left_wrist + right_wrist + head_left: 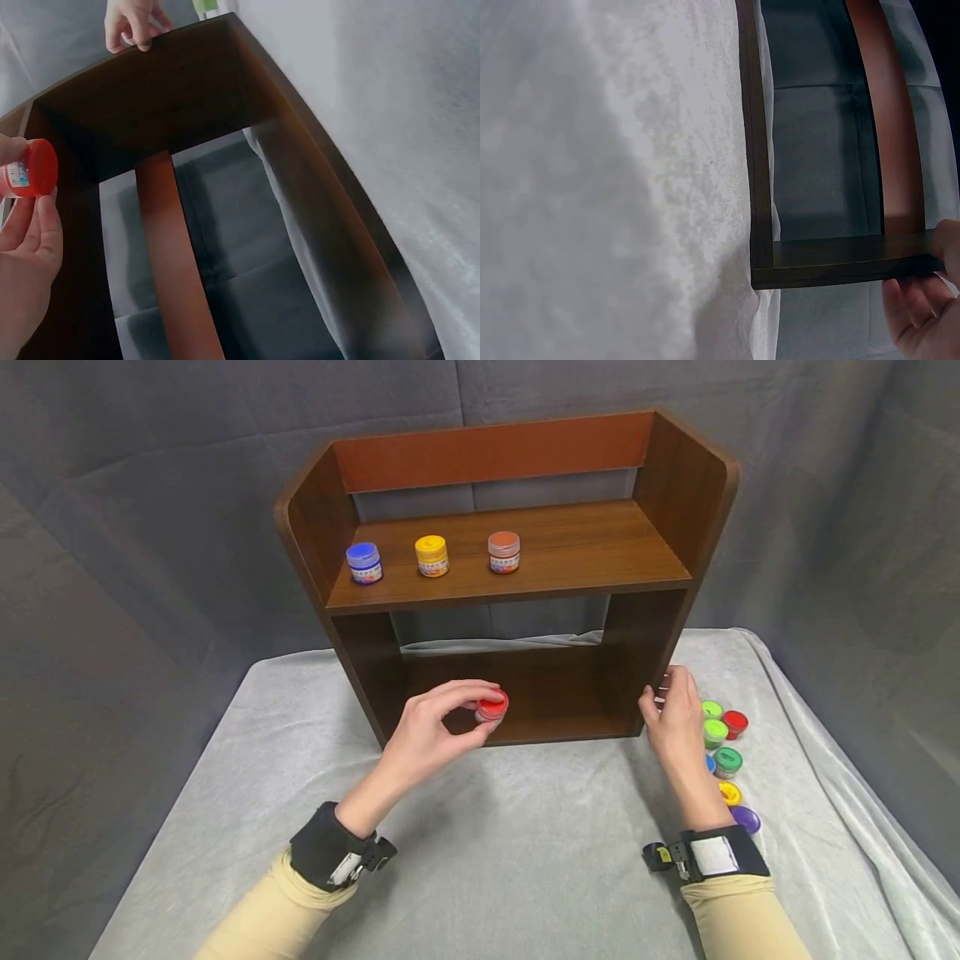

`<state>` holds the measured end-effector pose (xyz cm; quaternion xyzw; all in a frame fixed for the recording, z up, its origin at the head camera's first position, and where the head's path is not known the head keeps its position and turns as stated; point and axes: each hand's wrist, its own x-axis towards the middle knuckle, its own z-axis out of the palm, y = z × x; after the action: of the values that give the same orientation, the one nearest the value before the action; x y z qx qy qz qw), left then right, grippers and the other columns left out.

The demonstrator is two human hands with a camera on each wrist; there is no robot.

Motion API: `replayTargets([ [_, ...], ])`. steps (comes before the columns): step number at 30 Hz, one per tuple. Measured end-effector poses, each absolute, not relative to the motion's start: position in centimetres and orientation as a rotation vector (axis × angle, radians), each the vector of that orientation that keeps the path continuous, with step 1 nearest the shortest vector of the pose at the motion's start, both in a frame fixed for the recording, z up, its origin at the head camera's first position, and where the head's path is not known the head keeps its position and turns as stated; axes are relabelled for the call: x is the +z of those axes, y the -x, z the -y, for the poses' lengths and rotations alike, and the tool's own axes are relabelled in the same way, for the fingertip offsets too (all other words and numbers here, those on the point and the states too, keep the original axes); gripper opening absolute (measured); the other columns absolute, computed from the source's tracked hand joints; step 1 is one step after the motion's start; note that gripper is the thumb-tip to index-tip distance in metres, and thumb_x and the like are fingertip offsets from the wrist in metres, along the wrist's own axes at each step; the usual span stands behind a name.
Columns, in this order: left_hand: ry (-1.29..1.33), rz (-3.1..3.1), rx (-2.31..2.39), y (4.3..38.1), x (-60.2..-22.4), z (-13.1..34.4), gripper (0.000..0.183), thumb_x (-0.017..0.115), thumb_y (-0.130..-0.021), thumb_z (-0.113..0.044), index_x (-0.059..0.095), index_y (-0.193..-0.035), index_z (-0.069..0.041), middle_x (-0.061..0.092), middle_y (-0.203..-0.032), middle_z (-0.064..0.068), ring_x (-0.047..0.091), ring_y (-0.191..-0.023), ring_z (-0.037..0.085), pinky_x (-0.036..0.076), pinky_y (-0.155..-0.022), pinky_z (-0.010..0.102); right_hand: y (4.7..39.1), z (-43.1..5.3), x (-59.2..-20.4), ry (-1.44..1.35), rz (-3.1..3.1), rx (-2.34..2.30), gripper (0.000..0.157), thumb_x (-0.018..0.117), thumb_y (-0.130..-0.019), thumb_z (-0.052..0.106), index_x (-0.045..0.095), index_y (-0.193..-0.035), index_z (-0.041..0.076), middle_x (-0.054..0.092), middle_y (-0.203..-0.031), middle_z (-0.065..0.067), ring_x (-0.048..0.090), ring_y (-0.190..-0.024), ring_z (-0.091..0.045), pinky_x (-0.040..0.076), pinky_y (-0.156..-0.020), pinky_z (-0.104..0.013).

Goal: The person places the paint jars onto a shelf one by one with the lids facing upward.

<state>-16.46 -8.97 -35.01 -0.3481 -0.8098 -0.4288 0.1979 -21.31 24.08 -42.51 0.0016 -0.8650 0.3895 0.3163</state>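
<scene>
Between thumb and fingers, my left hand holds a small red-lidded paint jar in front of the lower opening of a dark brown wooden shelf. The left wrist view shows the same red jar tipped sideways, its label partly covered by the fingers. My right hand grips the front edge of the shelf's right side panel. In the right wrist view the thumb lies on one face of that panel, with the fingers against the other.
Blue, yellow and brown paint jars stand in a row on the upper board. Right of the shelf, several more jars, including a dark green one, sit on the grey cloth, partly behind the right hand.
</scene>
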Motion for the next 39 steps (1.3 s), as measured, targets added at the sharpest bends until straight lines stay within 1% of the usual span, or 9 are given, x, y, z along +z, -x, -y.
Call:
replayTargets([
  [3, 1.002, 2.244, -1.217, 16.4, -34.5, 8.8, 0.037, 0.08, -0.078, -0.012, 0.073, -0.114, -0.014, 0.07, -0.12, 0.003, 0.065, -0.105, 0.014, 0.055, -0.086, 0.034, 21.3, -24.1, -42.5, -0.009, 2.274, 1.026, 0.024, 0.055, -0.092, 0.009, 0.05, -0.11, -0.006, 0.056, -0.102, -0.028, 0.063, -0.093, -0.043, 0.054, -0.081, -0.055],
  [5, 1.023, 2.228, -1.225, 16.4, -34.2, 8.7, 0.035, 0.078, -0.08, -0.014, 0.073, -0.115, -0.015, 0.07, -0.12, 0.002, 0.065, -0.106, 0.013, 0.054, -0.088, 0.034, 21.3, -24.1, -42.5, -0.009, 2.277, 1.025, 0.024, 0.055, -0.092, 0.009, 0.05, -0.111, -0.006, 0.056, -0.101, -0.028, 0.063, -0.093, -0.043, 0.054, -0.081, -0.055],
  [11, 1.085, 2.167, -1.192, 16.6, -33.0, 8.4, 0.034, 0.078, -0.081, -0.014, 0.073, -0.114, -0.014, 0.07, -0.121, 0.003, 0.063, -0.113, 0.014, 0.051, -0.094, 0.033, 21.3, -24.2, -42.6, -0.012, 2.273, 1.024, 0.025, 0.055, -0.092, 0.009, 0.05, -0.111, -0.007, 0.056, -0.101, -0.028, 0.063, -0.092, -0.043, 0.054, -0.08, -0.055],
  [18, 1.112, 2.209, -1.148, 16.8, -30.9, 8.4, 0.035, 0.075, -0.084, -0.021, 0.072, -0.118, -0.016, 0.069, -0.122, 0.001, 0.062, -0.115, 0.012, 0.05, -0.096, 0.031, 21.3, -24.2, -42.6, -0.006, 2.286, 1.032, 0.025, 0.056, -0.092, 0.009, 0.05, -0.112, -0.006, 0.056, -0.102, -0.028, 0.062, -0.093, -0.042, 0.054, -0.081, -0.055],
  [23, 1.144, 2.209, -1.111, 17.0, -30.0, 8.2, 0.035, 0.074, -0.084, -0.022, 0.071, -0.118, -0.017, 0.069, -0.121, -0.001, 0.061, -0.115, 0.01, 0.048, -0.098, 0.029, 21.3, -24.2, -42.5, -0.004, 2.285, 1.032, 0.026, 0.056, -0.092, 0.009, 0.05, -0.112, -0.006, 0.056, -0.102, -0.028, 0.062, -0.093, -0.043, 0.053, -0.081, -0.055],
  [26, 1.166, 2.2, -1.085, 17.0, -29.7, 7.9, 0.034, 0.074, -0.084, -0.02, 0.071, -0.118, -0.016, 0.069, -0.12, 0.0, 0.061, -0.116, 0.011, 0.047, -0.099, 0.029, 21.3, -24.2, -42.5, -0.006, 2.282, 1.028, 0.026, 0.056, -0.092, 0.009, 0.05, -0.111, -0.006, 0.056, -0.102, -0.028, 0.062, -0.093, -0.043, 0.053, -0.081, -0.055],
  [34, 1.217, 2.225, -1.095, 17.3, -28.8, 7.0, 0.035, 0.073, -0.085, -0.019, 0.07, -0.119, -0.013, 0.068, -0.12, 0.002, 0.066, -0.099, 0.011, 0.053, -0.088, 0.028, 21.3, -24.3, -42.5, -0.025, 2.267, 1.027, 0.026, 0.056, -0.091, 0.007, 0.05, -0.111, -0.007, 0.056, -0.101, -0.028, 0.062, -0.092, -0.043, 0.053, -0.081, -0.055],
  [39, 1.213, 2.23, -1.08, 17.4, -28.3, 6.6, 0.035, 0.074, -0.084, -0.017, 0.069, -0.119, -0.013, 0.067, -0.121, 0.003, 0.064, -0.102, 0.011, 0.053, -0.088, 0.028, 21.3, -24.2, -42.5, -0.035, 2.26, 1.039, 0.026, 0.057, -0.091, 0.006, 0.05, -0.112, -0.008, 0.057, -0.101, -0.029, 0.063, -0.092, -0.044, 0.053, -0.082, -0.055],
])
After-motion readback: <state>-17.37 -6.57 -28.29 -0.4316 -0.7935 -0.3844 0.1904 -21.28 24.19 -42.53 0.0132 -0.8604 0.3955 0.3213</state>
